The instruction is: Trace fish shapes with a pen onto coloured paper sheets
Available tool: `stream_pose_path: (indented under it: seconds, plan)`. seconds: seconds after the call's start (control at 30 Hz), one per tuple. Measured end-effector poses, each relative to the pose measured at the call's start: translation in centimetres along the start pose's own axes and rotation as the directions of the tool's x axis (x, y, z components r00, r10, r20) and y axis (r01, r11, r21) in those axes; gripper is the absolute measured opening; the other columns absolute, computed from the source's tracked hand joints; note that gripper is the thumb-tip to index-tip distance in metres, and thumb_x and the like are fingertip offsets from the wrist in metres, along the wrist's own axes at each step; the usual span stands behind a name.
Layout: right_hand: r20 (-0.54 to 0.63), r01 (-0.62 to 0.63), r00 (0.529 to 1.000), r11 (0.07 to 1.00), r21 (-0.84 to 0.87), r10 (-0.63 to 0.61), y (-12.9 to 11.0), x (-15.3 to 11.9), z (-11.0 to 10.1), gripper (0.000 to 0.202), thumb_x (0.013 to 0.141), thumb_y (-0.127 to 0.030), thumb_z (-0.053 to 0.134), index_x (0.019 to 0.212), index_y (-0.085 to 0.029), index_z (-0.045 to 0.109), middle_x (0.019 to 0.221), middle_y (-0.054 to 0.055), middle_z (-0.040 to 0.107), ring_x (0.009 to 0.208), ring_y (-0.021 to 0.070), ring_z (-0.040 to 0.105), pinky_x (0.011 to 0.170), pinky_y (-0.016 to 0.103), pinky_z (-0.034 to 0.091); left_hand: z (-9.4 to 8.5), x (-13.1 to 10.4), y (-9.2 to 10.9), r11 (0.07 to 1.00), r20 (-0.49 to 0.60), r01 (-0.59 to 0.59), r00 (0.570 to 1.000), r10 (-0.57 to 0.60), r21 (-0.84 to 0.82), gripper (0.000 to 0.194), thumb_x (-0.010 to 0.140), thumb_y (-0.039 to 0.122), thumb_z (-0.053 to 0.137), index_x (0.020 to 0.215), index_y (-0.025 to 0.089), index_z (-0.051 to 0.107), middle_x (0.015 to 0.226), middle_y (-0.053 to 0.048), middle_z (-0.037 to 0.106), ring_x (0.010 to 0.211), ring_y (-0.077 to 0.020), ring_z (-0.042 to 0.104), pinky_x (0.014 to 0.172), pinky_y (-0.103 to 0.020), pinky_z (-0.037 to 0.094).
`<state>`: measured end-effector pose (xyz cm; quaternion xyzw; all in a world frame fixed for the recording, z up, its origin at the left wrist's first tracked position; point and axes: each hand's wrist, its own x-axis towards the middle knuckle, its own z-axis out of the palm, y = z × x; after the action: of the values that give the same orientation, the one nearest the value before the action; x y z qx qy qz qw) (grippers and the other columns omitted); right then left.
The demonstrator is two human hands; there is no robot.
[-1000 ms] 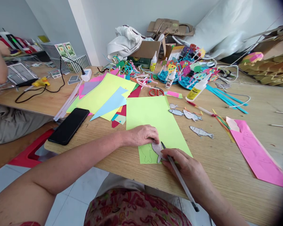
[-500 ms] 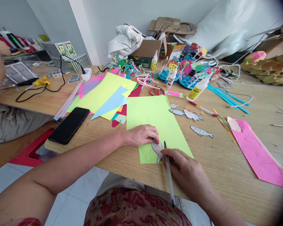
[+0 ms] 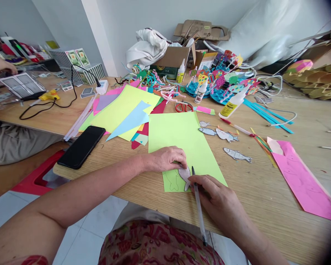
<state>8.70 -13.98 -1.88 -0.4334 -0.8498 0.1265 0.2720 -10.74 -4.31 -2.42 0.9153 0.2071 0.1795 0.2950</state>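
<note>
A grey-white paper fish cutout [image 3: 184, 173] lies near the front edge of a light green sheet [image 3: 176, 134]. My left hand [image 3: 174, 157] bends over the head end of the cutout, its closed fingers pressing it to the sheet. In my right hand [image 3: 206, 189] is a pen [image 3: 199, 213], held slanting, with one end by the sheet and the other toward my lap. The fingertips of that hand touch the cutout's tail. Just left of the cutout, a drawn fish outline [image 3: 171, 181] shows on the green sheet, partly covered by my left hand.
More fish cutouts [image 3: 237, 154] lie to the right, near a pink paper [image 3: 303, 180]. Coloured sheets [image 3: 124, 106] and a black phone [image 3: 81, 147] are at the left. Behind are red-handled scissors [image 3: 183, 106] and a glue bottle [image 3: 233, 103]. Another person's hand [image 3: 0, 68] is far left.
Both my hands stay almost where they were on the cutout and pen. At far left, the other person's hand has shifted, now over the grey-framed piece.
</note>
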Motion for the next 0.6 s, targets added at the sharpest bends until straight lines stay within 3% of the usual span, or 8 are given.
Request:
stream_pose_path:
  seconds: [0.4, 0.6]
  plan:
    - [0.018, -0.014, 1.000, 1.000, 0.025, 0.013, -0.1, 0.1, 0.0, 0.019, 0.083, -0.010, 0.044, 0.092, -0.019, 0.058, 0.079, 0.003, 0.068, 0.072, 0.0139, 0.064, 0.061, 0.022, 0.049, -0.1, 0.1, 0.1, 1.000, 0.020, -0.007, 1.000, 0.007, 0.010, 0.009, 0.079, 0.008, 0.061, 0.084, 0.014, 0.066, 0.089, -0.005, 0.061, 0.088, -0.0128, 0.055, 0.084, -0.023, 0.040]
    - [0.113, -0.229, 0.971, 0.953, 0.198, 0.210, -0.8, 0.8, -1.9, 0.011, 0.086, -0.027, 0.047, 0.086, -0.022, 0.057, 0.069, -0.001, 0.061, 0.060, 0.0123, 0.057, 0.052, 0.021, 0.044, -0.4, 0.4, 0.0, 1.000, 0.054, -0.029, 0.998, 0.029, 0.001, 0.008, 0.079, 0.008, 0.061, 0.083, 0.013, 0.065, 0.087, -0.006, 0.062, 0.086, -0.0132, 0.055, 0.084, -0.023, 0.040]
